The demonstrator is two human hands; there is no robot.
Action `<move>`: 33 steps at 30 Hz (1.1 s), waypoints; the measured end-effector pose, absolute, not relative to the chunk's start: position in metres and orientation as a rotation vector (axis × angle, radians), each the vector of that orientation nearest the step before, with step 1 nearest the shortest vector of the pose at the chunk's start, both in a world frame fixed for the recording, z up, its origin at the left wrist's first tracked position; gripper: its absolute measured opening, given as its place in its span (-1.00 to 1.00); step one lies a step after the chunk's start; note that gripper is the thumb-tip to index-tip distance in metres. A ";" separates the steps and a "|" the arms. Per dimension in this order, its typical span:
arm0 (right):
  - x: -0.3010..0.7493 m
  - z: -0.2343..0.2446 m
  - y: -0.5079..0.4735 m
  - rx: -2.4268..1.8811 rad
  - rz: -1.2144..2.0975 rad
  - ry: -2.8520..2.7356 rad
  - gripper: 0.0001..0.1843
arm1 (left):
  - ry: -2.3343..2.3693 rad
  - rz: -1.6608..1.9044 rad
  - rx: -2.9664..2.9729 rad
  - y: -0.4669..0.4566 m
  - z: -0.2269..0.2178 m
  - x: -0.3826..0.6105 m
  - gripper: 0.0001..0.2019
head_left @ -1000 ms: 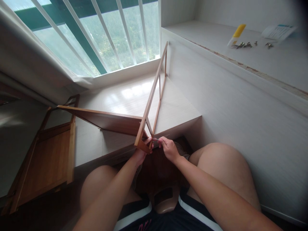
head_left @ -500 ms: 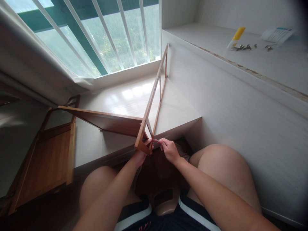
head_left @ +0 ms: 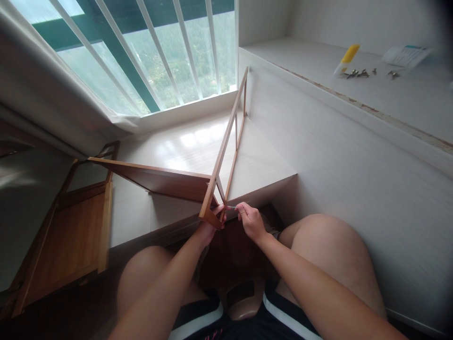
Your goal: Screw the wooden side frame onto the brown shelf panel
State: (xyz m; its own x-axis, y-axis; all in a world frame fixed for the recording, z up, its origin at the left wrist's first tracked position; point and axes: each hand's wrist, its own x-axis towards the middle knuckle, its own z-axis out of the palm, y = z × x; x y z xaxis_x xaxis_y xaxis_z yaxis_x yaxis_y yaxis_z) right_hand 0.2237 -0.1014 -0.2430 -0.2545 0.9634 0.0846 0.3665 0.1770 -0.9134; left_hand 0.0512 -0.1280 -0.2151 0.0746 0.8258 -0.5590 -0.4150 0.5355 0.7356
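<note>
A wooden frame (head_left: 226, 141) with two long rails and crosspieces leans from the wall towards me, joined or touching a brown wooden panel (head_left: 166, 182) at its near end. My left hand (head_left: 211, 225) is closed around the near corner of this frame, partly hidden behind the wood. Between the fingertips of my right hand (head_left: 250, 219) is pinched a thin metal rod that looks like a hex key (head_left: 231, 207). Its far tip meets the frame's rail beside my left thumb; the joint there is too small to make out.
Another wooden piece with a panel (head_left: 71, 245) stands at the left. On the shelf (head_left: 318, 61) at upper right lie several screws (head_left: 363, 73), a yellow-capped tube (head_left: 348, 59) and a clear plastic bag (head_left: 406, 55). A pale ledge (head_left: 262, 156) runs below the barred window.
My right hand has shifted slightly to the right, and more of the metal rod shows. My left hand keeps its hold on the frame. The whole view has moved a little.
</note>
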 end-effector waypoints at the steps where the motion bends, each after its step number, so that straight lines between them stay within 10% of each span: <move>1: 0.223 -0.243 -0.101 -1.271 1.080 -1.710 -0.57 | 1.154 0.972 0.431 -0.128 -0.214 0.051 -0.59; 33: 0.249 -0.213 -0.128 -1.152 1.511 -1.380 -0.92 | 1.261 1.016 0.299 -0.206 -0.187 0.021 -0.53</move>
